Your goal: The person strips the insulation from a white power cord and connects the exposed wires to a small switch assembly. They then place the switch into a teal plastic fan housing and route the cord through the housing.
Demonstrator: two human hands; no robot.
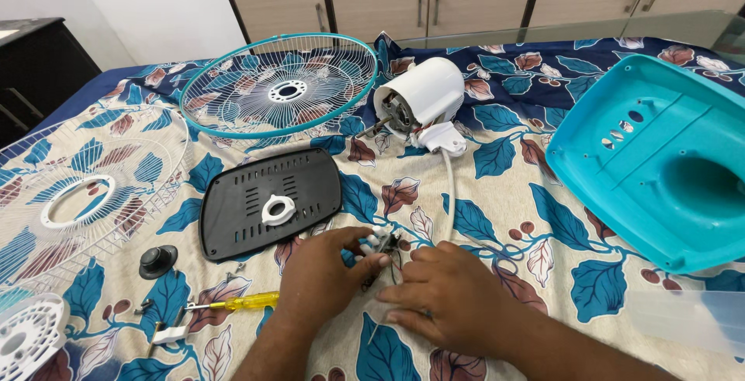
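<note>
a small switch part (pixel 380 241) with thin wires sits low in the middle of the leaf-print bedsheet (pixel 497 195), pinched between both hands. it looks light, stiff plastic with delicate leads, so it is best taken by its body, not the wires. the left hand (pixel 326 268) has thumb and fingers clamped on it; the right hand (pixel 450 292) rests beside, fingertips closed on the wires. a white cord (pixel 449 187) runs up to the white motor housing (pixel 419 98). left lie a black base plate (pixel 268 202), a yellow screwdriver (pixel 237 301) and a teal fan grille (pixel 279 86); right, a teal base shell (pixel 660 156).
</note>
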